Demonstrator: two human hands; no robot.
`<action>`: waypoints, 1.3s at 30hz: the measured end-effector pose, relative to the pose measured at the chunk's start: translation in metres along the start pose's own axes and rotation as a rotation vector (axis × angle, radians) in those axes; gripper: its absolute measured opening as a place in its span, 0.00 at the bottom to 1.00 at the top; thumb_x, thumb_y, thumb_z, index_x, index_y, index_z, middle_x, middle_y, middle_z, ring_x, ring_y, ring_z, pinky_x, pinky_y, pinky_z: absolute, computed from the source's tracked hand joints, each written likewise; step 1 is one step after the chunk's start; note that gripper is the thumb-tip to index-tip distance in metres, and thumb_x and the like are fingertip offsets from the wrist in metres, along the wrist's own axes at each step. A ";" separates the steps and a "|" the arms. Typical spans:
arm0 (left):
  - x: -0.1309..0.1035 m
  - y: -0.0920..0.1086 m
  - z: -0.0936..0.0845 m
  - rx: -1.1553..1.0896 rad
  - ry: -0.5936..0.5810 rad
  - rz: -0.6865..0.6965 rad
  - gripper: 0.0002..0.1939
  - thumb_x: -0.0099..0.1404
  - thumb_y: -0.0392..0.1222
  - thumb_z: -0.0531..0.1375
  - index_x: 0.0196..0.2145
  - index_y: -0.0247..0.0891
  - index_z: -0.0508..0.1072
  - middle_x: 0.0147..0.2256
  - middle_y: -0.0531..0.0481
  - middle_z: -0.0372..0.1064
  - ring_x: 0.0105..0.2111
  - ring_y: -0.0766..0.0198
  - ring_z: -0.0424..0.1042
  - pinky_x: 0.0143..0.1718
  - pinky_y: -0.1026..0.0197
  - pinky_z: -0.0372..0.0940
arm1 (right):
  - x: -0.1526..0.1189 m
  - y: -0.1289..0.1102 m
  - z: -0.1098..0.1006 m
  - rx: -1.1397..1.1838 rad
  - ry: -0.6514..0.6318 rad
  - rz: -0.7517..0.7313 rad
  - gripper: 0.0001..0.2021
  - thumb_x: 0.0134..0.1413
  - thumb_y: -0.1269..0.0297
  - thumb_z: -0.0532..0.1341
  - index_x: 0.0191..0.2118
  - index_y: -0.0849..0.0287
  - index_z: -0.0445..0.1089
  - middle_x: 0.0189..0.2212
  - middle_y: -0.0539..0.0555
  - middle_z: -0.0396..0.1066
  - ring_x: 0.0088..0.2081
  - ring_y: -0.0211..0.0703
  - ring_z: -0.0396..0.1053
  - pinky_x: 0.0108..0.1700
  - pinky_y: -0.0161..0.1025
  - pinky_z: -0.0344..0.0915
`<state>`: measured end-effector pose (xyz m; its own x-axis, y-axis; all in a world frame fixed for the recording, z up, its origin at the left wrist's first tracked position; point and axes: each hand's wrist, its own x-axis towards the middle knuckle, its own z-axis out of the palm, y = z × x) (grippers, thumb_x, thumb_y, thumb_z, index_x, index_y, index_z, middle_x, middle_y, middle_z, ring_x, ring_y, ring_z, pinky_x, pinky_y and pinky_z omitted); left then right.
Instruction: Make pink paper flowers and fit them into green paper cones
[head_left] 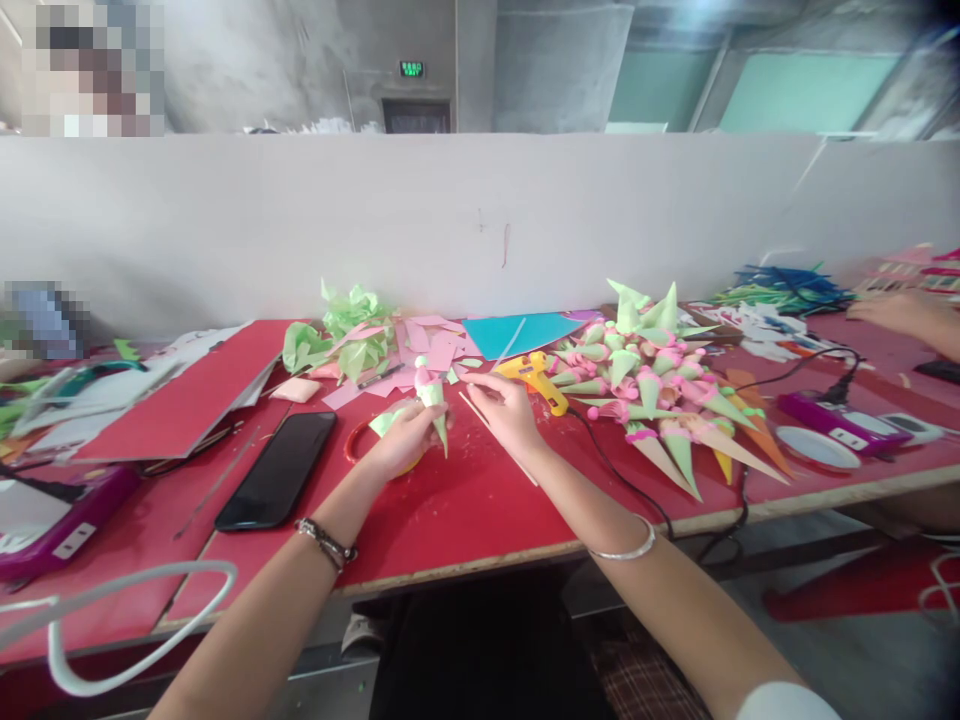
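Observation:
My left hand (405, 437) is closed around a small pale green paper cone (435, 398). The cone has a pink frilled top with a whitish ball on it, and its tip points down. Just right of it, my right hand (510, 408) has thumb and forefinger pinched together; whatever they hold is too small to make out. A thin pale stick (527, 470) runs beneath my right wrist. Beyond that hand lies a yellow hot glue gun (541, 378). Partly hidden behind my left hand is a red ring-shaped thing (352, 440).
Many similar cones (649, 375) are heaped at right. Pink paper pieces (431, 345), green crumpled paper (352, 335) and a blue sheet (510, 335) lie at the back. A phone (277, 470) is at left, purple power strips (844, 423) further out. Another person's hand (907, 320) is far right.

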<state>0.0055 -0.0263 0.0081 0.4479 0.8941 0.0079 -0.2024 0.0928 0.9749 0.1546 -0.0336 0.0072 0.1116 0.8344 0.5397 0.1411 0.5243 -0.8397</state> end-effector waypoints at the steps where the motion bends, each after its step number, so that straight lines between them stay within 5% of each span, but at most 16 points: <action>1: 0.000 -0.001 0.000 0.029 -0.014 0.005 0.09 0.51 0.43 0.58 0.23 0.34 0.64 0.19 0.56 0.61 0.16 0.75 0.55 0.18 0.70 0.50 | 0.000 -0.002 0.000 0.036 -0.004 0.024 0.09 0.48 0.64 0.56 0.35 0.56 0.72 0.35 0.53 0.71 0.39 0.41 0.68 0.42 0.39 0.65; 6: -0.001 -0.002 0.002 0.129 -0.055 0.016 0.09 0.53 0.44 0.57 0.24 0.35 0.64 0.20 0.55 0.64 0.18 0.74 0.58 0.20 0.68 0.52 | -0.003 -0.009 0.001 0.149 -0.059 0.116 0.09 0.46 0.62 0.59 0.34 0.55 0.72 0.29 0.51 0.73 0.32 0.40 0.70 0.37 0.39 0.66; 15: -0.005 -0.003 0.007 0.145 -0.245 -0.066 0.11 0.54 0.46 0.56 0.27 0.34 0.62 0.20 0.55 0.65 0.17 0.75 0.58 0.21 0.68 0.51 | -0.005 -0.012 0.002 -0.001 -0.136 -0.055 0.06 0.47 0.65 0.60 0.31 0.54 0.74 0.31 0.51 0.64 0.34 0.37 0.63 0.33 0.34 0.62; 39: -0.005 -0.004 0.006 0.233 -0.277 -0.026 0.10 0.58 0.45 0.53 0.26 0.34 0.60 0.21 0.57 0.64 0.18 0.75 0.57 0.21 0.68 0.51 | -0.005 -0.012 0.005 0.145 -0.168 0.070 0.04 0.47 0.66 0.58 0.32 0.59 0.67 0.34 0.51 0.66 0.36 0.37 0.65 0.39 0.35 0.62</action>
<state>0.0090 -0.0340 0.0052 0.6755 0.7373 0.0113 0.0019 -0.0170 0.9999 0.1475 -0.0434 0.0145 -0.0504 0.8799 0.4725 -0.0054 0.4728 -0.8811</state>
